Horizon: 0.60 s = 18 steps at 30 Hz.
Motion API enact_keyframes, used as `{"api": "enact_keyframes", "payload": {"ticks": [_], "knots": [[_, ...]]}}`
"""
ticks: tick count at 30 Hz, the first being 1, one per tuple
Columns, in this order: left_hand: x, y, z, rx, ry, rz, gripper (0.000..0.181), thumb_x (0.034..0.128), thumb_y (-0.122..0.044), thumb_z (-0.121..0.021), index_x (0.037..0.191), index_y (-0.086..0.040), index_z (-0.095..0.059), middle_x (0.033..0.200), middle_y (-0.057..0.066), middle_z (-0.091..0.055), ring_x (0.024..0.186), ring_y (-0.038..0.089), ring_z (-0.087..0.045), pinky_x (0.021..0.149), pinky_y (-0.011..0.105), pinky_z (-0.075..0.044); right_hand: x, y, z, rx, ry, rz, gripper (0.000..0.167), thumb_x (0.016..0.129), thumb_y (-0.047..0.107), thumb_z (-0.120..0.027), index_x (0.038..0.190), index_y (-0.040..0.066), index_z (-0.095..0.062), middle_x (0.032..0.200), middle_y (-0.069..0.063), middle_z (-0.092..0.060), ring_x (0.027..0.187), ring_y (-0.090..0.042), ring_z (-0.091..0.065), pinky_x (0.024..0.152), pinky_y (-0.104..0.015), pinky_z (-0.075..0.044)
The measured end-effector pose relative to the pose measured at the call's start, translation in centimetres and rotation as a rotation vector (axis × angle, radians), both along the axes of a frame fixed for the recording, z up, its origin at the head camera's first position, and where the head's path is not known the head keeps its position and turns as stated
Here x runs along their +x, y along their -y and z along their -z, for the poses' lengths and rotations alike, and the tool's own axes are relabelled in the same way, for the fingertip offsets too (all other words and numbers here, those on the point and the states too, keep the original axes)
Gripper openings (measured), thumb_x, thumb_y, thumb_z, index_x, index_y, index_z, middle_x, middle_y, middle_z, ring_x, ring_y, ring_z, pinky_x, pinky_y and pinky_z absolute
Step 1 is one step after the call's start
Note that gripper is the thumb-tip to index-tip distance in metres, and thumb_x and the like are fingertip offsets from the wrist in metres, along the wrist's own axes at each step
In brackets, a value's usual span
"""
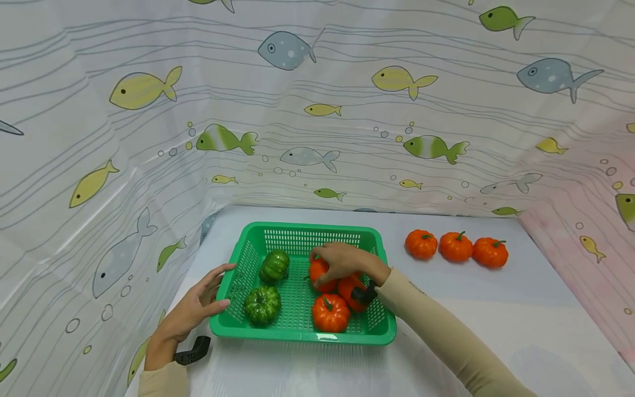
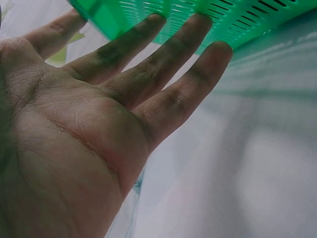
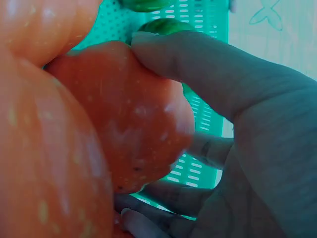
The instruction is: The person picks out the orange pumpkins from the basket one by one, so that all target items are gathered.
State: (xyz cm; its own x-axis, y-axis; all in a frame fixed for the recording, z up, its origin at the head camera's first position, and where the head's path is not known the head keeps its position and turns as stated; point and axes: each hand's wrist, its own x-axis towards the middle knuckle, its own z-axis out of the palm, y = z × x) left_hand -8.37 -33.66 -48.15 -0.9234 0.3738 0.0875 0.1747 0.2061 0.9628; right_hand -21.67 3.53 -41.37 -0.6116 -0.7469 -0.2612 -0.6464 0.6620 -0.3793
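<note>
My right hand holds an orange pumpkin inside the green basket; in the right wrist view the thumb and fingers of that hand curl round the pumpkin. More orange pumpkins, one at the front and one beside the wrist, lie close by. On the basket's left side are two green pumpkins, one behind and one in front. At the left rim, my left hand rests with its fingers spread; in the left wrist view the fingertips of the hand touch the basket's wall.
Three orange pumpkins, a left one, a middle one and a right one, stand in a row on the white table to the right of the basket. A fish-patterned curtain hangs behind and at both sides.
</note>
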Motion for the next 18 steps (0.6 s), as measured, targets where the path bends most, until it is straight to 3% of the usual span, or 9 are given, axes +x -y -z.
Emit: {"api": "enact_keyframes", "payload": {"ticks": [4,10,14,18], "knots": [[0.05,0.0,0.06,-0.008,0.003,-0.006,0.074,0.1027,-0.001,-0.057,0.165,-0.021,-0.024,0.168,0.022,-0.014,0.139,-0.006,-0.034,0.101,0.021,-0.044,-0.04,-0.08,0.05,-0.04,0.006,-0.03,0.06,0.088,0.035,-0.084,0.136,0.012,-0.057,0.111,0.0,-0.062,0.097,-0.017,-0.057,0.086,-0.034,-0.05],[0.08,0.08,0.21,0.0,0.001,0.0,0.073,0.1029,0.0,-0.056,0.165,-0.02,-0.023,0.167,0.025,-0.015,0.138,-0.006,-0.037,0.101,0.021,-0.044,0.04,-0.3,0.42,-0.124,0.04,-0.058,0.067,0.088,0.026,-0.083,0.147,0.012,-0.054,0.136,-0.009,-0.057,0.113,-0.019,-0.055,0.093,-0.035,-0.051],[0.02,0.02,0.22,0.008,-0.003,0.003,0.074,0.1026,0.001,-0.056,0.165,-0.019,-0.023,0.166,0.027,-0.017,0.137,-0.005,-0.04,0.101,0.022,-0.045,0.17,-0.51,0.7,-0.138,0.061,-0.051,0.06,0.088,0.023,-0.082,0.142,0.012,-0.059,0.131,-0.007,-0.052,0.106,-0.019,-0.056,0.087,-0.034,-0.052],[-0.05,-0.05,0.23,0.004,-0.006,-0.001,0.074,0.1023,0.001,-0.057,0.165,-0.02,-0.023,0.164,0.028,-0.02,0.136,-0.003,-0.042,0.1,0.024,-0.047,0.21,-0.49,0.65,-0.111,0.072,-0.045,0.058,0.087,0.024,-0.084,0.138,0.011,-0.059,0.13,-0.006,-0.051,0.106,-0.018,-0.055,0.089,-0.034,-0.051]]}}
